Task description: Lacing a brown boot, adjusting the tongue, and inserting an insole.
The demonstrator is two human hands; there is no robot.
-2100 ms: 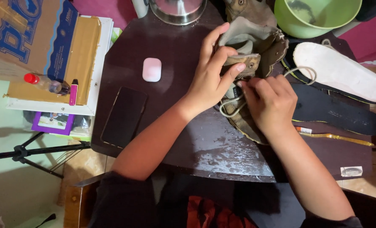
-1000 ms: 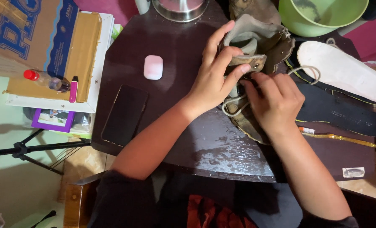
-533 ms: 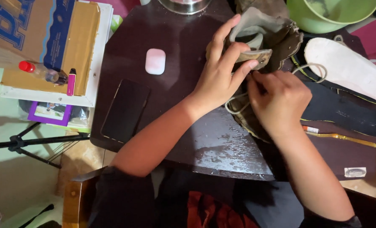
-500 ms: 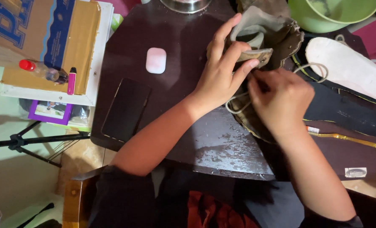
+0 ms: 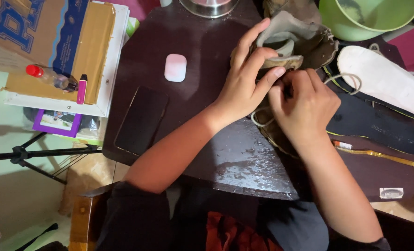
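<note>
A worn olive-tan shoe (image 5: 304, 42) lies at the upper centre of the frame on the dark desk (image 5: 207, 60). The left hand (image 5: 246, 83) grips its tongue from the left; the right hand (image 5: 307, 104), just below, is curled closed around its pale lace (image 5: 344, 79). A white insole (image 5: 386, 79) lies to the right.

left hand (image 5: 244, 88) slid slightly up the shoe (image 5: 300, 42), view shifted

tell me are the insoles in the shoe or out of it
Out. The white insole and the dark insole lie flat on the table, right of the shoe both hands grip.
</note>
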